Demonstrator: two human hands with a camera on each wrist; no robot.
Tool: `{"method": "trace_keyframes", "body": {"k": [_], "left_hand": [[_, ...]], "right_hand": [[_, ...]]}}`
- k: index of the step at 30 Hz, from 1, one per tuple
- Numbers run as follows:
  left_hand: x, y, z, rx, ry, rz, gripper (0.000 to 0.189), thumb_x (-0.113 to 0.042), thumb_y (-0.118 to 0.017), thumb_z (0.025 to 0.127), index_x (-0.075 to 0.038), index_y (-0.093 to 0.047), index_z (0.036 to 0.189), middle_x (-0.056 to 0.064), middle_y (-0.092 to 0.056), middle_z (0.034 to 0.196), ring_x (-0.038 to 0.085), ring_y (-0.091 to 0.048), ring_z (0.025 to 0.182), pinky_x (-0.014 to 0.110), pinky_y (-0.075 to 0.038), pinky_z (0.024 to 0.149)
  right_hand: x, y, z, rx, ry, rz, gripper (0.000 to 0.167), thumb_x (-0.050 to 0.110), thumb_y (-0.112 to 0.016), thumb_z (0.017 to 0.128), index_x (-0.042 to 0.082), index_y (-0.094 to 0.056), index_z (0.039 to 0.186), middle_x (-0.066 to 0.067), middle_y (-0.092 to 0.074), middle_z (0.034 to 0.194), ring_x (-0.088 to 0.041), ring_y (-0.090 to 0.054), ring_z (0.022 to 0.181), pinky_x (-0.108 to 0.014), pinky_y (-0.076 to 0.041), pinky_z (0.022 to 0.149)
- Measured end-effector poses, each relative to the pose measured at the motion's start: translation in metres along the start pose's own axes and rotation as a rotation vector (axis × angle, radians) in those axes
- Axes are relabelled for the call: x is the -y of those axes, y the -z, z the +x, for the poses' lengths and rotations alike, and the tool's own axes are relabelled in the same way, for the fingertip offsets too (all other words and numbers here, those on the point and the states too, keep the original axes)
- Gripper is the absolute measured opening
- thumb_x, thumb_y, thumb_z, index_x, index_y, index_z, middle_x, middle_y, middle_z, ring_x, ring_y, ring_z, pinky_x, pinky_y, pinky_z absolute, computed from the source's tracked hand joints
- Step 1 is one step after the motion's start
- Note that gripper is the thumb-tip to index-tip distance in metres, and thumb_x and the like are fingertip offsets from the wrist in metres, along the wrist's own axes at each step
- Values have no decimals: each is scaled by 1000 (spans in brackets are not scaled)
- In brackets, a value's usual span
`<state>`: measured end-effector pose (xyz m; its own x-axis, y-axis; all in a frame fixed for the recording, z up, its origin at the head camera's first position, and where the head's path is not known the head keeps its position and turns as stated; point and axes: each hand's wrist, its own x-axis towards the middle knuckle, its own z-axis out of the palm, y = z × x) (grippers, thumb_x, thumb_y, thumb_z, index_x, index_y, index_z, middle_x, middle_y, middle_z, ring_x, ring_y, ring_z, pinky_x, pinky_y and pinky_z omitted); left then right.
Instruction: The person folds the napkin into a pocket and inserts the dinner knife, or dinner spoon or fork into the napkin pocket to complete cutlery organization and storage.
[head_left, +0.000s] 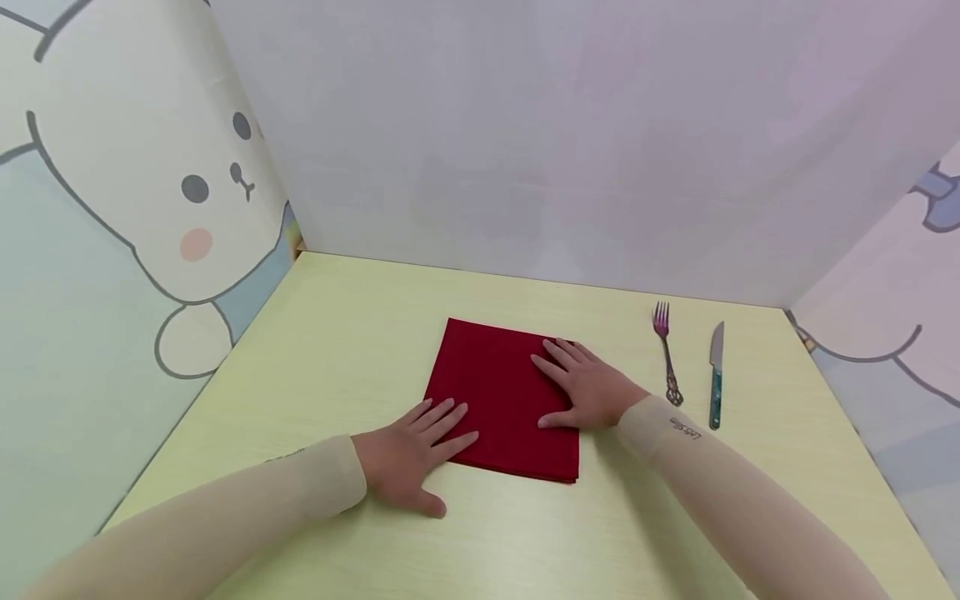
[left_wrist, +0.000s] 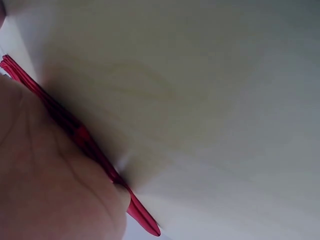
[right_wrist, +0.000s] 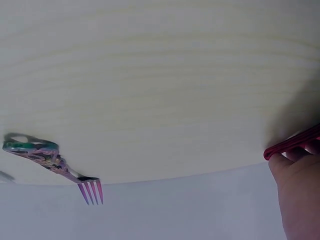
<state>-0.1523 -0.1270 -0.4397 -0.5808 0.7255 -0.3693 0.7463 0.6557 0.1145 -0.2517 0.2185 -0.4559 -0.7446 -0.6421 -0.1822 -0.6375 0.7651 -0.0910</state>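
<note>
A red cloth napkin (head_left: 502, 392), folded into a layered square, lies flat on the table in the head view. My left hand (head_left: 412, 454) rests with spread fingers on its lower left edge, the thumb on the bare tabletop. On the upper right edge lies my right hand (head_left: 588, 387), fingers also spread. In the left wrist view the folded layers of the napkin (left_wrist: 82, 135) show along the palm (left_wrist: 55, 175). The right wrist view has a corner of the napkin (right_wrist: 292, 142) under the fingers of the right hand (right_wrist: 302, 185).
To the right of the napkin lies a fork (head_left: 666, 350) with an ornate handle, its tines pointing away. Beside it is a knife (head_left: 716, 375) with a teal handle. The pale wooden table (head_left: 330, 333) meets a plain back wall (head_left: 510, 150) and printed side walls.
</note>
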Motion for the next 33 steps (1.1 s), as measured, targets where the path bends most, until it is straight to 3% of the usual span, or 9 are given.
{"method": "trace_keyframes", "body": {"k": [14, 33], "left_hand": [[-1, 1, 1, 26, 11, 8, 111, -87, -52, 82, -27, -13, 168, 6, -2, 173, 31, 5, 158, 52, -2, 125], [-4, 4, -2, 6, 9, 5, 112, -84, -58, 82, -26, -16, 167, 7, -6, 173, 32, 1, 158, 53, -5, 125]], "right_hand": [[-2, 1, -3, 3, -11, 40, 112, 89, -47, 83, 21, -20, 167, -9, -13, 172, -35, -6, 157, -50, -12, 125], [-4, -1, -3, -5, -13, 38, 112, 91, -46, 82, 22, -20, 167, -8, -14, 172, -35, -9, 157, -50, -14, 125]]}}
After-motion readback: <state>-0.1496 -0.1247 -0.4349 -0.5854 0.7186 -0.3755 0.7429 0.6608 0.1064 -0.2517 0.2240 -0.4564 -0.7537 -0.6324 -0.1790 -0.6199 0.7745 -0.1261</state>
